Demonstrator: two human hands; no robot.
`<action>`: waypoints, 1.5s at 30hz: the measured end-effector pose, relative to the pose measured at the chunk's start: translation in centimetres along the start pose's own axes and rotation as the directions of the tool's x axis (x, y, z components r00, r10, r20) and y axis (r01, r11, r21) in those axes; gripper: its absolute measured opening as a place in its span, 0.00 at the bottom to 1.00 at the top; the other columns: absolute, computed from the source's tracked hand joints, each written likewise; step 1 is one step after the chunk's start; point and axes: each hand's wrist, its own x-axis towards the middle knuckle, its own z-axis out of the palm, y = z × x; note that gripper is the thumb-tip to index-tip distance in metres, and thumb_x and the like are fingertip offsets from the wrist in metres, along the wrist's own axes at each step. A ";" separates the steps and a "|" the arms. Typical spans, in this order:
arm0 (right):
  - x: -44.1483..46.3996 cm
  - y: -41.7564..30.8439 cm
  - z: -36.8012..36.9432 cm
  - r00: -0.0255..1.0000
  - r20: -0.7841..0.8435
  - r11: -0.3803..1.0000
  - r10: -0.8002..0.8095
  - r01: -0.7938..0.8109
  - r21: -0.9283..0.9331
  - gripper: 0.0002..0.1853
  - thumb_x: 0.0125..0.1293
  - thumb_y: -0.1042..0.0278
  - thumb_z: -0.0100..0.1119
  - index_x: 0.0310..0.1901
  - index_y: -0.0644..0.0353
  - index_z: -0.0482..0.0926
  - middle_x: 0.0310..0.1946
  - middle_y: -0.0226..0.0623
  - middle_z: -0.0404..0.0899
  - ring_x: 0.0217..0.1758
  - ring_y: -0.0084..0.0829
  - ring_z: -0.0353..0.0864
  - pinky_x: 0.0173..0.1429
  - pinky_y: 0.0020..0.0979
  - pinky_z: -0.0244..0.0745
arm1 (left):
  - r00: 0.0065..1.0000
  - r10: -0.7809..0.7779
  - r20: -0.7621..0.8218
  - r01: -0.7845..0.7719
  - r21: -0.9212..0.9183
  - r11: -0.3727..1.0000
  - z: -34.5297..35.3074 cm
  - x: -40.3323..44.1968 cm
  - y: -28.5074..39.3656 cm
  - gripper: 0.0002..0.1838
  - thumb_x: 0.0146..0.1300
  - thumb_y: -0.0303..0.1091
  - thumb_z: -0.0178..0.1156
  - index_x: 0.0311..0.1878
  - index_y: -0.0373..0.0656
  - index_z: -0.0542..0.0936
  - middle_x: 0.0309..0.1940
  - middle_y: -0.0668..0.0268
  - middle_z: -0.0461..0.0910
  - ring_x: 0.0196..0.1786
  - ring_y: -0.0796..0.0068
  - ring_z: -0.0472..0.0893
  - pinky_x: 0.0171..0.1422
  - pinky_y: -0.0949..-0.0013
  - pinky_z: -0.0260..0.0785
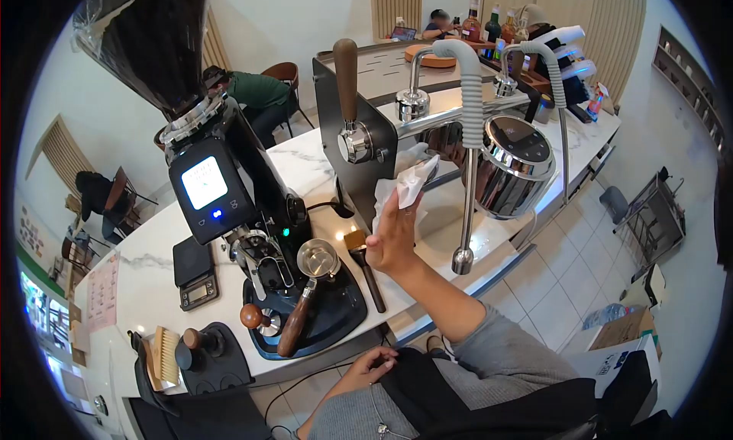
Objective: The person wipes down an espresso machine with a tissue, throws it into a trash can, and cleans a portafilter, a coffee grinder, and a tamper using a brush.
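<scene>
My right hand is raised in front of the espresso machine, its fingers closed around a crumpled white tissue. The steam wand hangs just to the right of this hand. My left hand rests low against my black apron, its fingers curled together and nothing visible in them. Left of my right hand, a portafilter with a wooden handle lies on the black tray below the coffee grinder. A wooden-handled brush leans at the tray's edge.
A tamper stands on the tray. Further left are a scale, a bristle brush and a tamping stand. A steel pitcher sits right of the steam wand. Bottles line the back; people sit beyond the counter.
</scene>
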 end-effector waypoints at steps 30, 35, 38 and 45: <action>-3.9 2.9 -2.9 0.985 -0.154 0.994 0.079 -0.090 -0.068 0.17 0.48 0.83 0.56 0.43 0.63 0.73 0.43 0.43 0.67 0.44 0.39 0.70 0.43 0.30 0.69 | 0.995 0.062 -0.076 -0.068 -0.084 0.994 -1.6 0.4 -1.8 0.12 0.64 0.29 0.52 0.49 0.39 0.70 0.40 0.69 0.73 0.45 0.82 0.72 0.50 0.78 0.64; -3.8 3.5 -3.7 1.000 0.014 0.997 -0.026 0.025 0.080 0.13 0.42 0.85 0.58 0.33 0.61 0.74 0.29 0.40 0.72 0.30 0.39 0.71 0.33 0.33 0.68 | 0.998 0.018 -0.064 -0.024 -0.097 0.995 -1.6 0.7 -1.9 0.11 0.65 0.31 0.52 0.49 0.42 0.70 0.39 0.70 0.73 0.43 0.83 0.72 0.45 0.79 0.64; 0.4 2.3 -4.2 0.995 -0.092 0.999 -0.023 0.026 0.024 0.12 0.40 0.85 0.57 0.29 0.61 0.73 0.30 0.40 0.72 0.29 0.41 0.72 0.34 0.36 0.69 | 0.999 -0.020 -0.030 0.018 -0.053 0.998 -1.4 1.0 -1.5 0.11 0.64 0.27 0.51 0.49 0.38 0.70 0.43 0.68 0.73 0.48 0.81 0.72 0.53 0.77 0.64; -6.2 4.6 -2.9 0.989 0.139 0.999 -0.052 0.051 0.017 0.07 0.44 0.83 0.55 0.28 0.63 0.71 0.30 0.41 0.72 0.33 0.43 0.73 0.37 0.34 0.69 | 0.999 0.036 -0.016 -0.036 -0.056 0.998 -1.0 0.7 -1.1 0.12 0.64 0.28 0.52 0.49 0.38 0.70 0.41 0.68 0.73 0.47 0.82 0.72 0.53 0.77 0.64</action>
